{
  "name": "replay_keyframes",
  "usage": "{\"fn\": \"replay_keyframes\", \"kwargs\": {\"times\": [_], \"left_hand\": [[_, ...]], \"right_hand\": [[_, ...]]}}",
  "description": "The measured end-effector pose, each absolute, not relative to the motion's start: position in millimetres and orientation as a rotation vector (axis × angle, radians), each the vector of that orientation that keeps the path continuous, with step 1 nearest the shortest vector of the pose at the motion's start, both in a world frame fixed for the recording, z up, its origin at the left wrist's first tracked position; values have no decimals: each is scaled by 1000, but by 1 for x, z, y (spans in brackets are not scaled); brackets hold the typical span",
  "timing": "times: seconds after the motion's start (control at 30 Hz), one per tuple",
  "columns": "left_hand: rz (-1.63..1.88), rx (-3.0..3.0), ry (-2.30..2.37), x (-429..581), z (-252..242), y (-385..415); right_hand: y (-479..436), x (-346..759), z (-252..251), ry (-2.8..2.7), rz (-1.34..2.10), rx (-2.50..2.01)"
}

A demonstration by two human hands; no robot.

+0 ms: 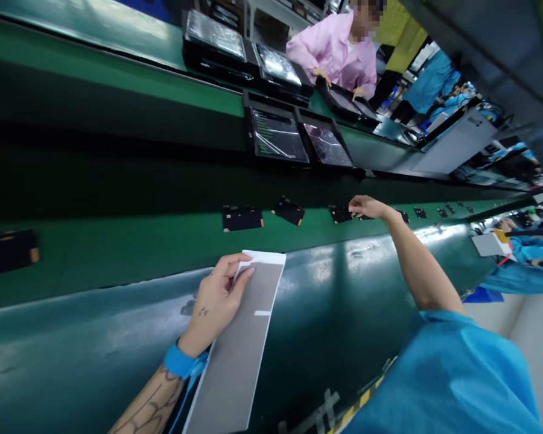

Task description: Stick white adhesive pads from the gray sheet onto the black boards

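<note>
My left hand (221, 295) pinches the upper end of a long grey sheet (239, 355) with white edges, thumb on top; it slants down towards me. A small white strip shows near its right edge. Reaching forward, my right hand (366, 207) has its fingers bent and drawn together at the right end of a flat black piece (341, 214) lying on the green belt (117, 247). Whether the fingertips grip that piece or only touch it, I cannot make out. Another black piece lies partly hidden under this hand. Two more black pieces (243, 218) lie nearer the left hand.
Several further black pieces (420, 213) are spread along the belt. Black trays (278, 135) with shiny film-covered panels stand beyond it. A person in a pink jacket (335, 48) handles panels across the line. Co-workers in blue sit at right. The bench (335, 283) runs along the near side.
</note>
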State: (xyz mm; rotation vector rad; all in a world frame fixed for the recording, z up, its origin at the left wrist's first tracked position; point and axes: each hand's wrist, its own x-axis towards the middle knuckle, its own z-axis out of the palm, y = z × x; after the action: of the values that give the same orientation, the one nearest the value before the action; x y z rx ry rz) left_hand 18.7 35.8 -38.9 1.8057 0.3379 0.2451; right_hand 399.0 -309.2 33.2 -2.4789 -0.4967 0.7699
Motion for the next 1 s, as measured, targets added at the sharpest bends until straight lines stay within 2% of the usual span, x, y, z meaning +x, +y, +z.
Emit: {"fn": "replay_keyframes", "kwargs": {"times": [0.27, 0.73, 0.87, 1.0], "left_hand": [[203, 1780, 359, 17, -44, 39], [220, 1790, 369, 15, -43, 39], [208, 1804, 371, 14, -41, 40], [195, 1803, 374, 15, -41, 39]], "right_hand": [[-321, 423, 10, -474, 829, -2517], [-333, 442, 1, -454, 835, -2556], [-335, 444, -3, -452, 795, -2566], [-342, 431, -1, -498, 615, -2578]]}}
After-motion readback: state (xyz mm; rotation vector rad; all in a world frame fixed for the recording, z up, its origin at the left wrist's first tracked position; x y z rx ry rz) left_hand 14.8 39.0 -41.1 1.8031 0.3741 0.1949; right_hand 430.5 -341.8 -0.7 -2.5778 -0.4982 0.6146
